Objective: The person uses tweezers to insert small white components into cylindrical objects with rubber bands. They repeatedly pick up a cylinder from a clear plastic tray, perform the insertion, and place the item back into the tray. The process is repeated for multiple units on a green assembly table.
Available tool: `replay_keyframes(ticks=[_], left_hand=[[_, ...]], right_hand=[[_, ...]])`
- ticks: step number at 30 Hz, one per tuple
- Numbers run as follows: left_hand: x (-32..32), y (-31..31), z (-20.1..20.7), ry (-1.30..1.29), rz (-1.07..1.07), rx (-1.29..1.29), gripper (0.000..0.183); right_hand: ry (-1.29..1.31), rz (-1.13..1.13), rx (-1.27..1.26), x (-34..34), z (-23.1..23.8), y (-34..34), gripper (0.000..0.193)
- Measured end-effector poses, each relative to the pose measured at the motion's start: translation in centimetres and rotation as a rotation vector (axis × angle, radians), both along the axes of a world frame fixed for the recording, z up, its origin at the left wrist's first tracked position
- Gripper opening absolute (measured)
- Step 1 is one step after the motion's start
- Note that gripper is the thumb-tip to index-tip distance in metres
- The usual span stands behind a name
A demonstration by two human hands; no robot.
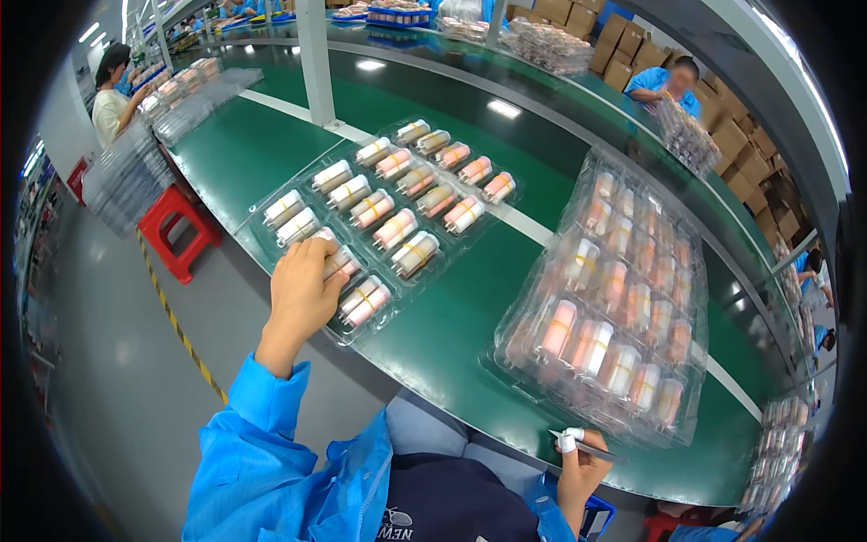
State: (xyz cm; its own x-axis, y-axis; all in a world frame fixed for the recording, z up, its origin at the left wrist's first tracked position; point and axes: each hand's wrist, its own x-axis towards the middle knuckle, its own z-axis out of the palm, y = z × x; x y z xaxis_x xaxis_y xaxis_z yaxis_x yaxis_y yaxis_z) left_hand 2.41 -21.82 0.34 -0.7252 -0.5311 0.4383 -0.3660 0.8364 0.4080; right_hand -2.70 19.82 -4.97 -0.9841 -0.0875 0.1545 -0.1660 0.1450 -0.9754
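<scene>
On the near edge of the green tabletop (271,154), a clear plastic tray (384,217) lies open, its pockets filled with small capped tubes in white, pink and orange, each banded in yellow. The left hand (302,285) rests on the tray's near corner — fingers extended and laid flat over one tube (339,262) in the front rows, palm down, not closed around it. The tray lies diagonally, running from beside the left hand toward the white line (524,226) that runs along the tabletop.

The right hand (582,461) sits low at the tabletop's near edge, well apart from the open tray. Its fingers are curled and pinch a thin grey tool (596,447); white tape wraps one fingertip. Both forearms wear blue sleeves (271,452).

To the right of the open tray, a stack of filled trays (614,307) stands, just beyond the right hand. Further stacks of the same kind line the far right edge (777,452).

Farther out, a red stool (176,226) stands on the grey floor at left, beside a yellow-and-black floor marking (176,321). A person in a white top (110,95) stands at the far left, another in blue (664,86) works at the far side beside brown cartons (632,45), and a white post (314,59) rises from the tabletop.
</scene>
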Motion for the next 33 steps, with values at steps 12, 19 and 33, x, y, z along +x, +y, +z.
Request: replay_keyframes(ticks=[12,19,33], left_hand=[[2.6,10.7,1.1,0.388,-0.832,0.871,0.045],[1.9,18.8,-1.9,0.327,-1.118,1.123,0.04],[2.3,21.4,-2.5,0.406,-1.037,1.011,0.048]], right_hand=[[0.186,0.024,0.069,0.5,0.6,-0.6,0.013],[0.191,0.214,-0.47,2.1,6.6,-1.5,0.023],[0.208,0.292,-0.31,3.2,7.4,-3.3,0.02]])
